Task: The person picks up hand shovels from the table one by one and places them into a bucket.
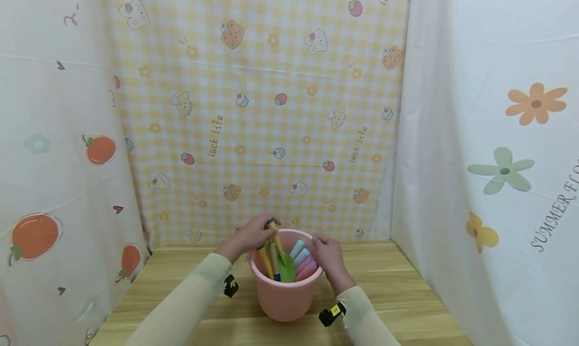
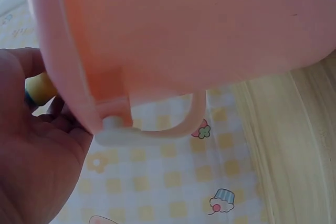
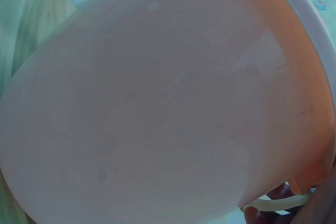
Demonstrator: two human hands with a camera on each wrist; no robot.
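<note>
A pink bucket (image 1: 286, 300) stands upright on the table. Over its left rim, my left hand (image 1: 248, 237) pinches the yellow handle (image 1: 275, 238) of a small shovel, whose green blade (image 1: 287, 268) lies inside the bucket. In the left wrist view, the handle's rounded end (image 2: 41, 88) shows between thumb and fingers. My right hand (image 1: 329, 255) grips the bucket at its right rim; fingers (image 3: 253, 215) show by the white carrying handle (image 3: 278, 203) in the right wrist view. Also in the bucket are another yellow handle (image 1: 265, 263), a wooden one with a blue end (image 1: 274, 262), and several pastel sticks (image 1: 300, 256).
The wood-grain table (image 1: 384, 285) extends to both sides of the bucket. Patterned cloth hangs behind (image 1: 271, 130), with white printed cloths at the left (image 1: 59, 135) and right (image 1: 452, 150). Black wrist cameras sit on both forearms.
</note>
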